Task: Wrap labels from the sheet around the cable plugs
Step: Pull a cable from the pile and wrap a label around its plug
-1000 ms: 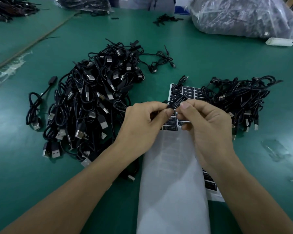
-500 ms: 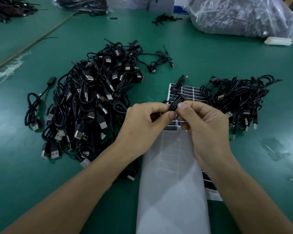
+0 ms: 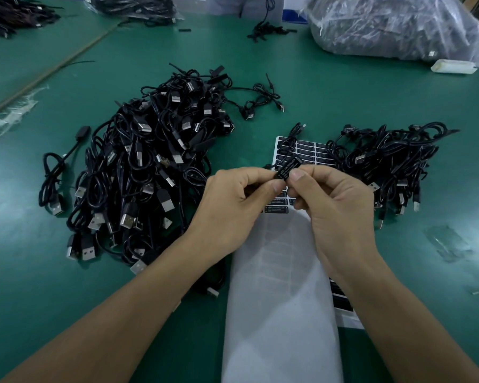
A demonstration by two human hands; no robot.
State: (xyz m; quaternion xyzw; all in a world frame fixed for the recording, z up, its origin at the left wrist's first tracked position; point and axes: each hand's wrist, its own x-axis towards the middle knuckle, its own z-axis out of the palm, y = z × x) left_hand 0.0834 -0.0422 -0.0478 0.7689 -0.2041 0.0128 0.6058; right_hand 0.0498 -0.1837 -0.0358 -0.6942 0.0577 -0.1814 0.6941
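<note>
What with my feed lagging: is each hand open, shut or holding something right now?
Left hand: pinches the labelled plug.
Right hand: pinches the same labelled plug.

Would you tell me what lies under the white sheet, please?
A label sheet: its black labels show past the white sheet's far end and right edge. The rest of it is covered, so what remains there cannot be seen.

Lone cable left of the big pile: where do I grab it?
Probably by its bunched loops, pinched from above. The lone cable lies flat on the table, apart from the big pile, so fingers fit either side. Its silver plug at the near end also offers a firm hold.
</note>
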